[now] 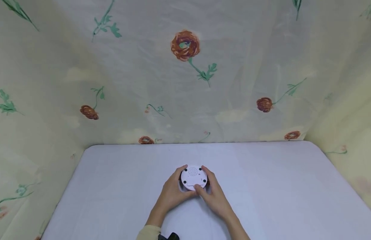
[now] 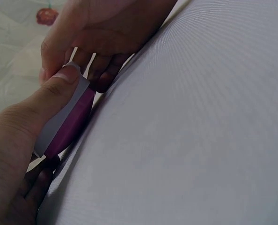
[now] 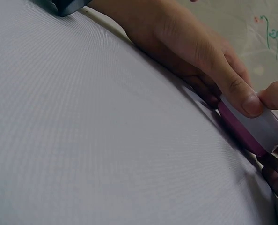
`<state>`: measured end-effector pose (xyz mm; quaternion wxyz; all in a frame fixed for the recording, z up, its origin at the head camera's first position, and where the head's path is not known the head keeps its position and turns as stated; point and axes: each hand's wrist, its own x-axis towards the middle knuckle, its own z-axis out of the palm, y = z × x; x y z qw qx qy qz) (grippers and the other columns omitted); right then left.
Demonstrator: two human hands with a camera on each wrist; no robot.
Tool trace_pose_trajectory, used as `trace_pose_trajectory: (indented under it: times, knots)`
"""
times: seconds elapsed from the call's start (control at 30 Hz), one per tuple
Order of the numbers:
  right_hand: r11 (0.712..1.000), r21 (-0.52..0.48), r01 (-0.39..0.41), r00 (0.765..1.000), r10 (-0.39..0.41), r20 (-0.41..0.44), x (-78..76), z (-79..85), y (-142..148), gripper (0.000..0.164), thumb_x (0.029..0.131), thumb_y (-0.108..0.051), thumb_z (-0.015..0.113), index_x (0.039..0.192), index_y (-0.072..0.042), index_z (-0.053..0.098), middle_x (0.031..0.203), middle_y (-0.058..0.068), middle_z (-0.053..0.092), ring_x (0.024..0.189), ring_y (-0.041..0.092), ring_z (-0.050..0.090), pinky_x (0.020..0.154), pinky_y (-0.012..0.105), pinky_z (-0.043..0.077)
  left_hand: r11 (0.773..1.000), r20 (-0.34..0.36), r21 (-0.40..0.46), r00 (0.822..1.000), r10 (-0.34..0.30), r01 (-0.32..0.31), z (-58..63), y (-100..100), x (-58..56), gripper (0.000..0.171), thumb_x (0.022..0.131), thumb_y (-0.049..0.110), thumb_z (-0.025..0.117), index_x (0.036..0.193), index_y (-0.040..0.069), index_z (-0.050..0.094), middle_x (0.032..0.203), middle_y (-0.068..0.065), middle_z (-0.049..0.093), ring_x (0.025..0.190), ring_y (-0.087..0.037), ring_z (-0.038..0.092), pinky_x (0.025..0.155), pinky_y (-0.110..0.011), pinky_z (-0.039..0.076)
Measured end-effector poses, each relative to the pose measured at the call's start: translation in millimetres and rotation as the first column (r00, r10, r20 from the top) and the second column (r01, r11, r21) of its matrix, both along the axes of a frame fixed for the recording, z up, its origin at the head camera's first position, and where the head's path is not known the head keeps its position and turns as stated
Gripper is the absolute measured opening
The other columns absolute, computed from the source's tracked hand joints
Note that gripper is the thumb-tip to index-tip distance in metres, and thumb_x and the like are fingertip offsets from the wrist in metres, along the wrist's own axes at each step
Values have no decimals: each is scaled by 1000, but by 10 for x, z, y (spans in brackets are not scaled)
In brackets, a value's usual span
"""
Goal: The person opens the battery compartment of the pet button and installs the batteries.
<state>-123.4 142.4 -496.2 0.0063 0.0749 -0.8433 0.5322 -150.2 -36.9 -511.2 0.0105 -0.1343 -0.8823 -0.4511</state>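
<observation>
A round device (image 1: 192, 178) with a white underside faces up near the table's front middle. Small speaker holes, dark round feet and a battery cover (image 1: 195, 183) show on that face. From the side, the left wrist view shows a white band above a purple body (image 2: 72, 123). My left hand (image 1: 172, 192) grips the device's left side, its thumb along the near rim. On the right side, my right hand (image 1: 216, 196) holds it, the thumb on the battery cover's near edge. Fingers of both hands curl down around the sides, partly hidden under the device.
A white cloth covers the table (image 1: 122, 186), with rounded far corners. Floral fabric (image 1: 233, 66) hangs behind it and along both sides. A dark strapped object (image 1: 172, 236) sits at the left wrist, beside a pale sleeve (image 1: 149, 232).
</observation>
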Motion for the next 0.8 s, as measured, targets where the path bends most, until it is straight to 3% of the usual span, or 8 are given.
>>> trace_pose_trajectory:
  times: [0.8]
  knots:
    - [999, 33, 7, 1000, -7, 4, -1, 17, -11, 70, 89, -26, 65, 148, -23, 27, 152, 7, 32, 144, 26, 25, 118, 46, 19, 1000, 1, 10, 1000, -6, 6, 24, 3, 6, 95, 64, 58, 79, 142, 21, 38, 143, -3, 47, 131, -23, 46, 105, -46, 41]
